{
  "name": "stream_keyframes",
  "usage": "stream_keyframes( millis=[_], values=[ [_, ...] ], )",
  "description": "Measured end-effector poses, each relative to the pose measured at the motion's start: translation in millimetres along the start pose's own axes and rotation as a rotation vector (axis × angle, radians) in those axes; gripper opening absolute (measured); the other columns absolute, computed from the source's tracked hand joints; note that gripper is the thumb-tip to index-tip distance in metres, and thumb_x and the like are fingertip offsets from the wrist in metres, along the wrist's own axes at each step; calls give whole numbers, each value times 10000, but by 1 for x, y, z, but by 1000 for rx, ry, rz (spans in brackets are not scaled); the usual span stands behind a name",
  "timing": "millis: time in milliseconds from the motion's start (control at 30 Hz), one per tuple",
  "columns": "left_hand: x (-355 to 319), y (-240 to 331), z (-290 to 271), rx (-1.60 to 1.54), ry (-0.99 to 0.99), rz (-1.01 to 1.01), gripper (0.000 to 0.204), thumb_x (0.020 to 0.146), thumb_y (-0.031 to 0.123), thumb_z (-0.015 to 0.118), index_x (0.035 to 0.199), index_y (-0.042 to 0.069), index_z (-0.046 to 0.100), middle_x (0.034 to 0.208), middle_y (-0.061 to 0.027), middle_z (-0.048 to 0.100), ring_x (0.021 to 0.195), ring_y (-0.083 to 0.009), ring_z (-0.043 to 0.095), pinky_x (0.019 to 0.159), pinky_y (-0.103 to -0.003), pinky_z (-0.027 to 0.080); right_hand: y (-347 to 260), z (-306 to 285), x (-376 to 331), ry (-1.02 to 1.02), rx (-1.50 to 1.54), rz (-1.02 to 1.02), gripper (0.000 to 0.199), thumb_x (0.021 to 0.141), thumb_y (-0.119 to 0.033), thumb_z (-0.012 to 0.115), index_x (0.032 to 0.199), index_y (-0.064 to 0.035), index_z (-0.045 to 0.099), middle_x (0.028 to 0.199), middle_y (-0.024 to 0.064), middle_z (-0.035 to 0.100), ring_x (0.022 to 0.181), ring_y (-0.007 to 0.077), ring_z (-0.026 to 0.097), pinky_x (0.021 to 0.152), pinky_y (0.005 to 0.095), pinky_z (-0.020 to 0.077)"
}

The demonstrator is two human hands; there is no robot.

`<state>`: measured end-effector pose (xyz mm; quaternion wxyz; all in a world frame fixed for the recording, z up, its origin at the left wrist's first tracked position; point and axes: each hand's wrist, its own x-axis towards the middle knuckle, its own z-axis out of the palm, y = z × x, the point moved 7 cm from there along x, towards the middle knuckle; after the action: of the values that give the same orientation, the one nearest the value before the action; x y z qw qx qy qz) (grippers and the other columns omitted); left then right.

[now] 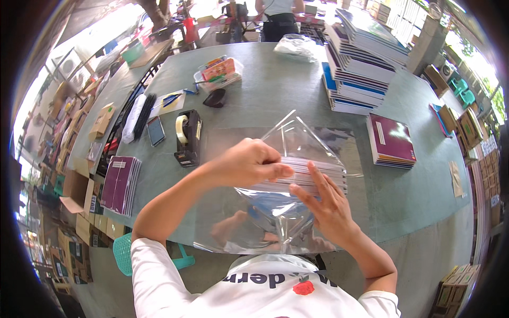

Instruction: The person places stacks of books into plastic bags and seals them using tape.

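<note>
A stack of notebooks (310, 165) lies in front of me, its pale edges turned up toward me. Clear plastic film (283, 209) wraps it, rising to a loose point on the far side and fanning out on the near side. My left hand (253, 163) is closed over the stack's left part, thumb pointing right; what its fingers pinch is hidden. Flat on the right part rests my right hand (327, 204), fingers spread, pressing the wrapped edges. More clear film sheets (217, 140) lie beneath the bundle on the green table (249, 90).
Left of the bundle stand a black tape dispenser (189, 139), a phone (156, 131) and purple notebooks (121, 185). Purple notebooks (391, 140) and a tall notebook pile (360, 69) stand to the right. A plastic tub (233, 79) sits farther back. A person (280, 21) is beyond the table.
</note>
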<state>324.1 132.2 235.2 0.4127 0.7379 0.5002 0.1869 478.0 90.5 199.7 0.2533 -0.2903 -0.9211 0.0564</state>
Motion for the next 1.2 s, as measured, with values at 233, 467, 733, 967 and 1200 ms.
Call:
stream_keyframes(
  millis=[233, 467, 733, 967, 1200],
  values=[
    [26, 5, 26, 638, 51, -35, 434, 756, 413, 649, 696, -16, 655, 671, -209, 622, 697, -348, 641, 621, -396, 508, -6, -5, 2, 8, 49, -43, 541, 688, -2, 572, 1204, -157, 534, 1387, 211, 329, 1221, 292, 435, 994, 393, 370],
    [-45, -97, -82, 280, 503, -115, 287, 712, 287, 733, 704, 33, 598, 646, -91, 623, 612, -155, 608, 563, -289, 464, -8, -2, 3, -224, -50, 36, 618, 641, -15, 632, 1234, -143, 518, 1362, 132, 405, 1270, 309, 370, 1042, 425, 292],
    [-187, -469, -203, 523, 1336, -548, 160, 742, 76, 584, 861, 120, 682, 833, -102, 606, 804, -266, 579, 741, -345, 465, 21, -46, -7, 40, 807, 279, 802, 580, -596, 745, 1110, -27, 550, 1261, 172, 484, 1208, 311, 434, 1011, 442, 319],
    [-164, -527, -252, 770, 1220, -696, 235, 708, 128, 609, 881, 249, 711, 1117, -59, 489, 1071, -263, 448, 880, -372, 394, 155, -57, -118, 809, 457, 964, 409, 901, -417, 507, 1023, -32, 572, 1081, 80, 567, 1028, 174, 511, 881, 302, 385],
    [-152, -546, -267, 781, 1165, -762, 324, 735, 39, 563, 906, 269, 713, 1166, -38, 468, 1112, -245, 422, 905, -394, 377, 169, -19, -125, 752, 535, 1186, 362, 926, -243, 486, 1117, 64, 495, 1186, 175, 535, 1047, 214, 551, 910, 343, 443]
  ],
)
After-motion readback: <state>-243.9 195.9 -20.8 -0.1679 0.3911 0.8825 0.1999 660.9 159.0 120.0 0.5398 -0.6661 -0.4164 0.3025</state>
